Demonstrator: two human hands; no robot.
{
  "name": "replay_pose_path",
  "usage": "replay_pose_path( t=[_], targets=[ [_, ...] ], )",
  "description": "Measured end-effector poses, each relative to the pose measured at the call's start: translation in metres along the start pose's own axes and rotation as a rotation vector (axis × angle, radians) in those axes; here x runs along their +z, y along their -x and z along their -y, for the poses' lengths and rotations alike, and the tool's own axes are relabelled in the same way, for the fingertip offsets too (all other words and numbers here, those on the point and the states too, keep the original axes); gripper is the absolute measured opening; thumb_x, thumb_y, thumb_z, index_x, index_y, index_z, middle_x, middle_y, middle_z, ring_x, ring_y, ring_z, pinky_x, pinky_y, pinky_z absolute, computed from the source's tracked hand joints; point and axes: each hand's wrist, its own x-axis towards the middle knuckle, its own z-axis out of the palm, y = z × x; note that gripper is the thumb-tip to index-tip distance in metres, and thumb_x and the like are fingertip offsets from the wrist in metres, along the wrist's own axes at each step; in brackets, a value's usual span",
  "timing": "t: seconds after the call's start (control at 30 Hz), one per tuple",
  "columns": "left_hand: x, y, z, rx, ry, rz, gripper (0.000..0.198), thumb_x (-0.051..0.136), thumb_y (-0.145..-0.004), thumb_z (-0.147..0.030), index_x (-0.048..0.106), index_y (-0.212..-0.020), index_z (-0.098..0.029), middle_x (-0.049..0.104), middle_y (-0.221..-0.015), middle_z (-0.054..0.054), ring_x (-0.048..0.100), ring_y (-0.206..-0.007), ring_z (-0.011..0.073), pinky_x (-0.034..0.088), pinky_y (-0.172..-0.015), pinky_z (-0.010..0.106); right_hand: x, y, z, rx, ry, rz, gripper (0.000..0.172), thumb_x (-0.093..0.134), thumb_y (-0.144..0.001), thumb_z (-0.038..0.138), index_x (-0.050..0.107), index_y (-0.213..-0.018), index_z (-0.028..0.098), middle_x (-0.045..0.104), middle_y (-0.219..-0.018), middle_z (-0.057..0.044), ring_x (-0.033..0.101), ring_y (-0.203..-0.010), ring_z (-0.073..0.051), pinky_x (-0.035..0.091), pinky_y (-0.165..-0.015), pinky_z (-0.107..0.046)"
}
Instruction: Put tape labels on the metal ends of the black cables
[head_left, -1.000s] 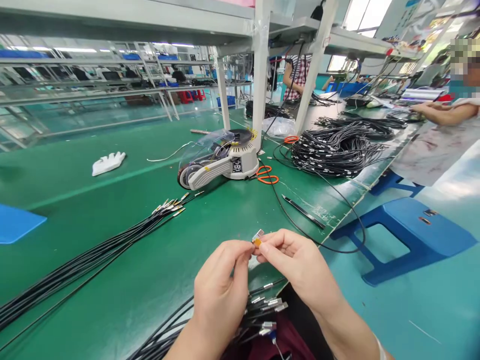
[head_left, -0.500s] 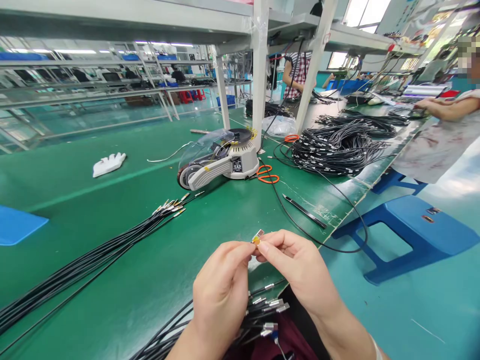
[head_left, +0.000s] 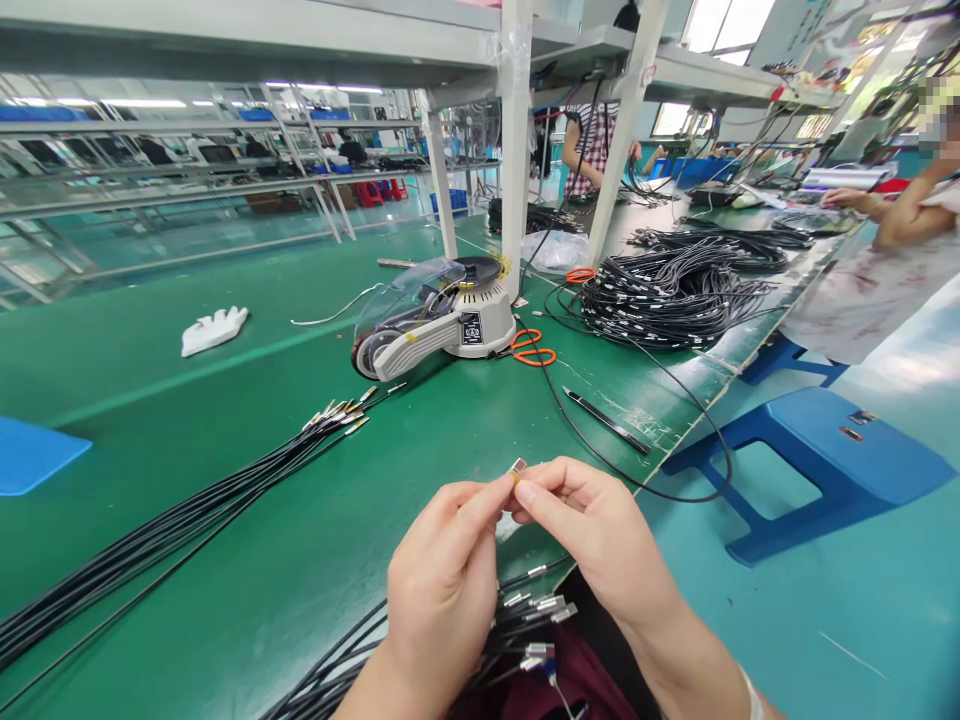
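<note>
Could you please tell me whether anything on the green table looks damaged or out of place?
Whitish scuffs mar the table beside the black tool, as if the surface were worn. A cable loops out past the table's edge, where it could perhaps snag. One white glove lies with no mate in view.

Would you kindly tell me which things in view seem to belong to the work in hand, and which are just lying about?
Likely in use:
- small metal connector, at the fingertips of the left hand and right hand
- metal-ended cables below the hands
- probably the tape dispenser

Apparently lying about:
- white glove
- orange-handled scissors
- slim black tool
</note>
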Motion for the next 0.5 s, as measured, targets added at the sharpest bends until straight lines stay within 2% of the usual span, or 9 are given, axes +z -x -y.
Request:
replay_pose_path(
  t=[0.17,0.5],
  targets=[
    [0.0014,-0.0006,0.0000,0.006,-0.005,0.005,0.027,0.050,-0.084,-0.005,0.065,-0.100,-0.020,0.068,-0.082,0.000,0.063,-0.071,0.0075,0.050,-0.066,0.015,-0.0012,-0.0031,-0.0030,0.018,0.033,0.009,0.021,0.066,-0.077,0.037,0.065,-0.074,0.016,0.066,-0.072,-0.002,0.059,-0.070,-0.014,0.047,-0.069,-0.027],
    [0.0041,-0.0038,-0.0014,-0.140,0.014,0.032,0.022,0.048,-0.087,-0.015,0.065,-0.101,-0.018,0.066,-0.086,0.004,0.063,-0.073,0.0116,0.051,-0.065,0.020,0.0012,-0.0060,-0.0087,0.048,0.049,0.006,0.024,0.065,-0.078,0.040,0.065,-0.077,0.016,0.069,-0.076,-0.004,0.062,-0.075,-0.017,0.049,-0.073,-0.029]
  ],
)
